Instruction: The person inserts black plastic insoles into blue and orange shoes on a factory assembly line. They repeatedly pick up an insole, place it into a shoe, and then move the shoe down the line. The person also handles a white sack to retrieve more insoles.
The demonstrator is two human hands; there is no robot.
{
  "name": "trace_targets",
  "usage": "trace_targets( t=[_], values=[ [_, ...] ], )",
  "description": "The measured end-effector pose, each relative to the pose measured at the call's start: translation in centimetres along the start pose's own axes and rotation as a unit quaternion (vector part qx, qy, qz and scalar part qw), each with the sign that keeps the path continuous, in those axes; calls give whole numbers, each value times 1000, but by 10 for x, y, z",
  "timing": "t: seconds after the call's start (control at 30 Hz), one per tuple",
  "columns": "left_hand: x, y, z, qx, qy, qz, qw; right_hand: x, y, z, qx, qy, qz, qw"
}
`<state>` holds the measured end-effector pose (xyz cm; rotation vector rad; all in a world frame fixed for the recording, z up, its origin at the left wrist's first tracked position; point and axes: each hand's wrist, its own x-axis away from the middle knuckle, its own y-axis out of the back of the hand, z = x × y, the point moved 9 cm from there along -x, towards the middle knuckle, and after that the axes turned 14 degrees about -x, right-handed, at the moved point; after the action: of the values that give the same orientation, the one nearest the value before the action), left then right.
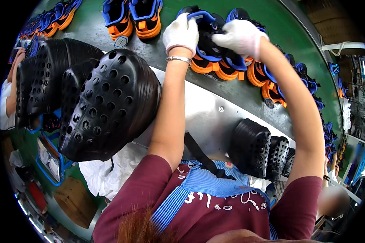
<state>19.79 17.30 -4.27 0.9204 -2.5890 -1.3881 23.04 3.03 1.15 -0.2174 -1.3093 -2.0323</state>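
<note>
Upper centre of frame: both hands, in white knit gloves, worked at a black-and-blue shoe (207,30) lying between them, above a green bench (170,60). Left hand (181,35) upright at the shoe's blue collar, fingers curled together; could not tell whether they pinched it. Right hand (241,39) came in from the right, fingers pressed close, tips against the black upper; grip there partly hidden, cannot tell. Just below the hands, more orange-soled shoes (230,73). Further pair (130,22) stood left of them, near the top edge. Big stack of black perforated moulded pieces (113,105) filled centre left; smaller stacks (251,148) sat lower right of centre. Far left edge: a co-worker's arm (12,91).
</note>
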Motion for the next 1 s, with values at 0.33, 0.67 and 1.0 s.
trace_targets(
  t=[0.33,0.67,1.0],
  values=[
    [33,13,17,161,11,-46,986,-56,-60,30,116,69,-161,978],
    [88,-5,-36,-156,-145,117,970,-78,-42,30,139,112,-15,984],
    [56,-45,-23,-252,-55,372,892,-72,-28,38,201,161,-223,940]
  ],
)
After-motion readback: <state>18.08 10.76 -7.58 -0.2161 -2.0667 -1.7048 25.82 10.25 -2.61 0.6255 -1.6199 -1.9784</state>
